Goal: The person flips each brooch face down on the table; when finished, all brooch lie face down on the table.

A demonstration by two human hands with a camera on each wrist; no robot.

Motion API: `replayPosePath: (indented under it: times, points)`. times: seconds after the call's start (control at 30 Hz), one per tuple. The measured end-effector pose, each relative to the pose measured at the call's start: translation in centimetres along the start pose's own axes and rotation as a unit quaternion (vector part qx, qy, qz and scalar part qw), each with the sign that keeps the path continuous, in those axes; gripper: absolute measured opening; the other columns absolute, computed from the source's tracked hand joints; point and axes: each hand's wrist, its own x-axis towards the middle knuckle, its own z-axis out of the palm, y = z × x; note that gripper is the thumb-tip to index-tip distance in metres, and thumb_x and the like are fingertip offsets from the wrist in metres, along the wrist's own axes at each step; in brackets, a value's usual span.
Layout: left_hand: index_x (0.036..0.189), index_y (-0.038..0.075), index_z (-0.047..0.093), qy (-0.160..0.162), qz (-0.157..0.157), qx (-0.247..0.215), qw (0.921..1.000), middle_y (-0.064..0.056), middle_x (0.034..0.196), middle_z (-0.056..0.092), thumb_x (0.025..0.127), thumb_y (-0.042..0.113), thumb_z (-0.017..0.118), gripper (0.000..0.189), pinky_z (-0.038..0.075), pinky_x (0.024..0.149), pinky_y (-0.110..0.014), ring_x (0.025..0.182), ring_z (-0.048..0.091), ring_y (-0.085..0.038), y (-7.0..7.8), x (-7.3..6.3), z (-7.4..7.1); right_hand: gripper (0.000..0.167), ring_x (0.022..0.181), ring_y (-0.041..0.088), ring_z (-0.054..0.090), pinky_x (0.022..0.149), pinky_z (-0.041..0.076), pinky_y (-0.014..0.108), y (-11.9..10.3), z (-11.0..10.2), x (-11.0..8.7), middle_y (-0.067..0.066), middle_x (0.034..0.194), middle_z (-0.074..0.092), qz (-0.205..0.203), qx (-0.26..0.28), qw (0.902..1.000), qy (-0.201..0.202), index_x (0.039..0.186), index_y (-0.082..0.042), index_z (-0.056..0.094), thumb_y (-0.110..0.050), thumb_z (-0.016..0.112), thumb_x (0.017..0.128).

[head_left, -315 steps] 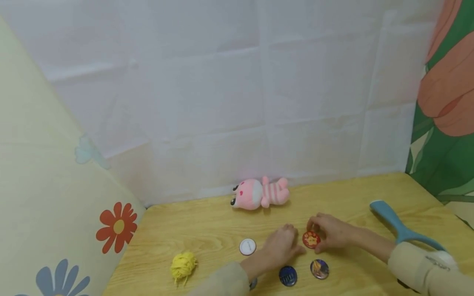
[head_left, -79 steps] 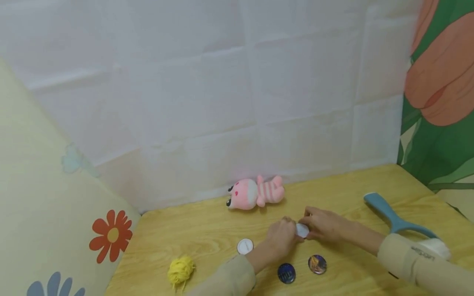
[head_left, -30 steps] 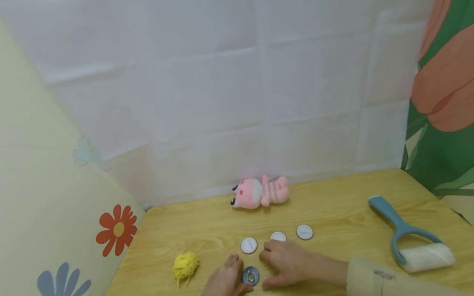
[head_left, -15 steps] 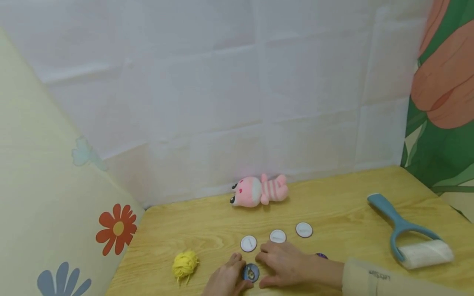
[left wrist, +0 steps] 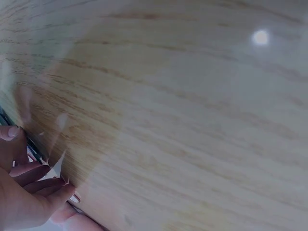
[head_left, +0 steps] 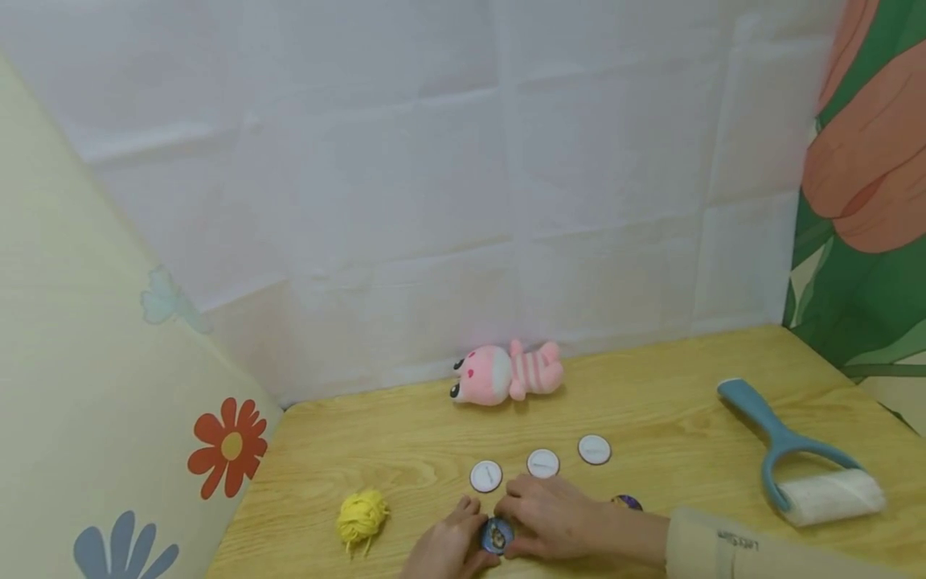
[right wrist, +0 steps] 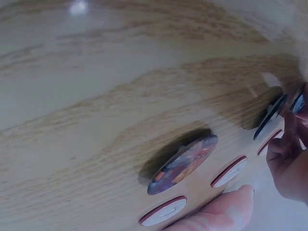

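In the head view a round blue button badge [head_left: 497,535] with a small picture sits between my two hands, face up. My left hand [head_left: 450,545] pinches its left edge, while the fingers of my right hand [head_left: 555,516] grip its right side. Just beyond lie white-backed badges in a slanting row: the left one [head_left: 485,476], the middle one [head_left: 542,463] and the right one [head_left: 595,449], pins showing. A purple badge [head_left: 626,503] peeks out past my right forearm. The right wrist view also shows a dark badge [right wrist: 270,116], hidden by that arm in the head view.
A pink plush toy [head_left: 506,375] lies on its side by the white cloth backdrop. Left of the hands is a ball of yellow yarn [head_left: 362,518]. A lint roller [head_left: 784,454] with a blue handle rests at the right of the wooden table [head_left: 673,402].
The red star badge once at my right hand no longer shows its face; white backs lie in a row. Both hands moved nearer to the blue badge, which has just shifted slightly right.
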Motion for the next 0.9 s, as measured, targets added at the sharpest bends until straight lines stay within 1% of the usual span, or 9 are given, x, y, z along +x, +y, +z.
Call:
replayPosePath:
  times: [0.07,0.13,0.33,0.47,0.7,0.77,0.9]
  points:
    - [0.115,-0.003,0.066,-0.006,-0.004,-0.004,1.0000,-0.025,0.126,0.060,0.084,0.033,0.077,0.049,0.052,0.088,-0.048,0.118,0.055,-0.042,-0.01,0.04,-0.04,0.036,0.075,-0.001,0.042,0.059,0.030,0.010,0.03,0.03,0.06,-0.013,0.085,0.045,0.001,0.006,1.0000,-0.004,0.106,-0.020,0.068,-0.049,0.070,0.085]
    - [0.115,-0.003,0.066,-0.005,-0.002,-0.003,1.0000,-0.025,0.126,0.060,0.085,0.032,0.077,0.048,0.052,0.088,-0.048,0.117,0.055,-0.042,-0.01,0.01,-0.04,0.035,0.076,-0.001,0.042,0.060,0.030,0.010,0.06,0.03,0.12,-0.014,0.085,0.045,0.001,0.009,0.9999,-0.007,0.106,-0.020,0.068,-0.049,0.070,0.086]
    - [0.112,-0.004,0.066,0.014,0.010,0.001,0.9999,-0.026,0.124,0.061,0.086,0.029,0.076,0.043,0.052,0.088,-0.046,0.116,0.057,-0.042,-0.11,-0.21,0.06,0.040,0.077,-0.001,0.043,0.062,0.032,0.010,0.06,0.14,0.12,-0.013,0.087,0.047,0.002,0.021,0.9998,-0.004,0.108,-0.019,0.067,-0.051,0.071,0.084]
    - [0.111,-0.004,0.066,0.022,0.015,0.001,0.9996,-0.026,0.124,0.060,0.087,0.030,0.074,0.042,0.052,0.089,-0.046,0.117,0.056,-0.041,-0.21,-0.31,0.16,0.043,0.077,-0.001,0.043,0.062,0.033,0.010,0.05,0.29,0.05,-0.012,0.089,0.049,0.010,0.033,0.9994,0.000,0.109,-0.018,0.068,-0.051,0.072,0.083]
    - [0.109,-0.003,0.066,0.050,0.045,0.011,0.9977,-0.026,0.123,0.061,0.088,0.028,0.074,0.039,0.052,0.089,-0.044,0.115,0.058,-0.041,-0.45,-0.52,0.45,0.041,0.075,-0.003,0.040,0.062,0.032,0.009,0.00,0.31,0.07,-0.012,0.090,0.049,0.026,0.059,0.9979,-0.001,0.110,-0.017,0.067,-0.048,0.073,0.083]
    - [0.110,-0.004,0.066,0.047,0.046,0.010,0.9978,-0.026,0.123,0.061,0.088,0.028,0.073,0.039,0.052,0.088,-0.044,0.115,0.057,-0.040,-0.53,-0.54,0.45,0.041,0.076,-0.003,0.041,0.062,0.033,0.009,-0.03,0.27,0.06,-0.012,0.090,0.050,0.030,0.064,0.9975,-0.002,0.111,-0.017,0.067,-0.047,0.073,0.083]
    - [0.112,-0.004,0.065,0.026,0.039,0.000,0.9989,-0.026,0.125,0.060,0.089,0.028,0.072,0.040,0.052,0.089,-0.044,0.117,0.056,-0.040,-0.62,-0.51,0.24,0.040,0.076,-0.003,0.041,0.063,0.033,0.009,-0.06,0.16,0.08,-0.013,0.090,0.049,0.038,0.073,0.9965,-0.012,0.110,-0.017,0.067,-0.047,0.072,0.084]
